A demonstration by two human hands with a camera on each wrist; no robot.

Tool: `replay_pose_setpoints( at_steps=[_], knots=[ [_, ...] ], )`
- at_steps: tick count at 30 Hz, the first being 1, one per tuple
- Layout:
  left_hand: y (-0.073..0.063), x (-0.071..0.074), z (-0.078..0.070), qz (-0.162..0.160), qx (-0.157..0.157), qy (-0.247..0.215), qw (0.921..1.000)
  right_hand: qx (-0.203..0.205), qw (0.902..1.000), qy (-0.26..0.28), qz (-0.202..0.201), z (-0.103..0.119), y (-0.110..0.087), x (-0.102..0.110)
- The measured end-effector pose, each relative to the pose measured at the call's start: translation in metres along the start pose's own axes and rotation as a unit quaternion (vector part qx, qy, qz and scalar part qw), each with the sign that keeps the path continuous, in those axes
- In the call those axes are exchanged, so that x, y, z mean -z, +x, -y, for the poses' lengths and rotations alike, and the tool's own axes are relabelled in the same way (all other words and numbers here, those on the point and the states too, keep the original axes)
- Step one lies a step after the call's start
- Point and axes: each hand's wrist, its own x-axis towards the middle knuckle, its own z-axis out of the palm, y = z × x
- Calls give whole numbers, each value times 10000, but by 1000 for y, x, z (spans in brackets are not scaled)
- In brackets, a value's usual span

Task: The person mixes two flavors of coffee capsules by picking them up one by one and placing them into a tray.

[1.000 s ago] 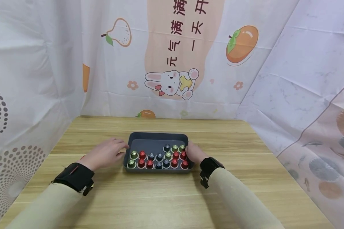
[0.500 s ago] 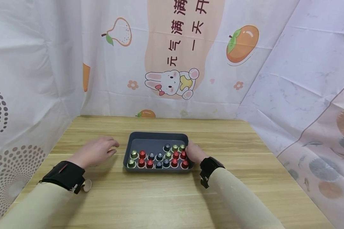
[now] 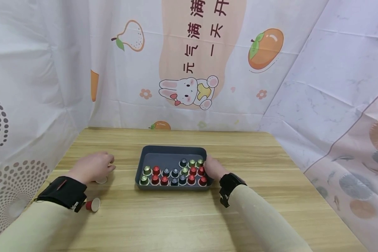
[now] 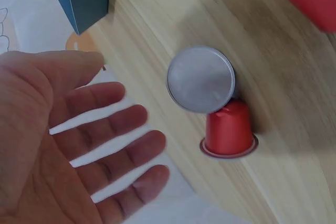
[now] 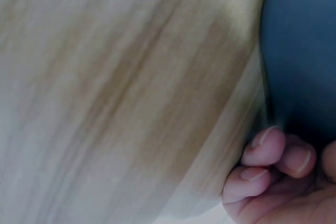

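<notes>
My left hand point(image 3: 92, 166) hovers over the left part of the table, its fingers relaxed and apart with nothing held. Below it, in the left wrist view, lie a coffee capsule with its silver lid point(image 4: 200, 80) facing up and a red coffee capsule point(image 4: 229, 129) standing on its rim. A third red capsule point(image 3: 93, 205) lies on its side near the left wrist. My right hand point(image 3: 214, 167) grips the right wall of the dark grey tray point(image 3: 176, 188); its fingers point(image 5: 265, 148) curl at the wall. Green, red and dark capsules stand in rows inside the tray.
The wooden table point(image 3: 182, 224) spreads around the tray. A printed curtain point(image 3: 132, 80) hangs behind the table's far edge, with more cloth on both sides. The tray's back left floor point(image 3: 160, 159) shows bare.
My left hand has moved left, away from the tray, over the loose capsules. Capsules near the left wrist have come into view. The right hand and tray have stayed put.
</notes>
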Motion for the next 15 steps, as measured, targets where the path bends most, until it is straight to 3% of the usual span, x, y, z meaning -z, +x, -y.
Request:
replay_pose_setpoints(
  at_steps=[7,11,15],
  knots=[
    [-2,3,3,560,390,113,9976,141,9997,-170,-96,-1,-1,-1],
    [-3,3,3,762,570,120,9954,21,10000,-15,-84,0,-1,-1],
    [-5,0,5,839,689,-4,9941,160,9995,-243,-82,-1,0,-1]
  ],
)
